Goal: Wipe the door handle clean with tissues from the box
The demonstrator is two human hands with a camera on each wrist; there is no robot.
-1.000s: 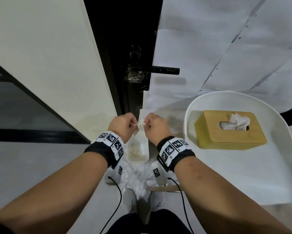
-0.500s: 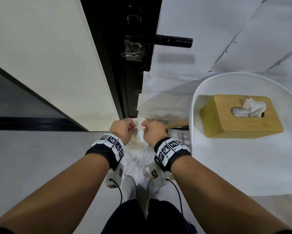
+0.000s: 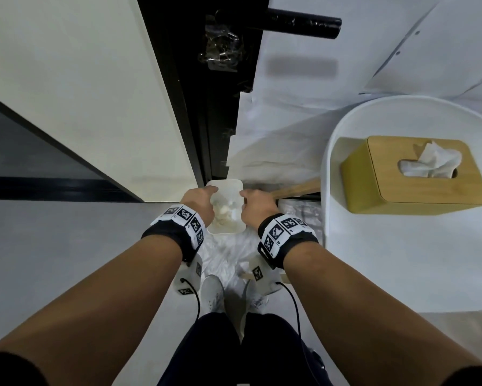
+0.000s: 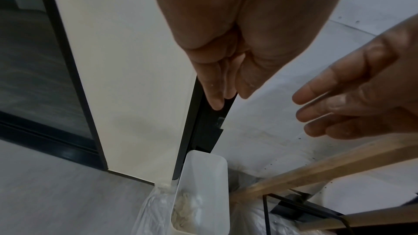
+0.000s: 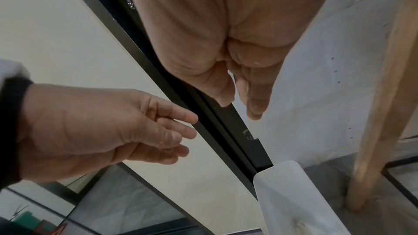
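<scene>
Both hands, left hand (image 3: 200, 200) and right hand (image 3: 255, 205), were held loosely open and empty over the white bin (image 3: 225, 188), door handle (image 3: 301, 26) well above, tissue box (image 3: 418, 174) on the stool, so grime could've been respread barehanded.

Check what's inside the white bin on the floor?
White bin: crumpled used tissues piled inside. Left hand and right hand hover open above, hiding its side edges; the bottom is buried.

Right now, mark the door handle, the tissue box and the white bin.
door handle (image 3: 304, 25), head view, middle of the black lever.
tissue box (image 3: 418, 188), head view, wooden lid.
white bin (image 3: 225, 183), head view, far rim.
</scene>
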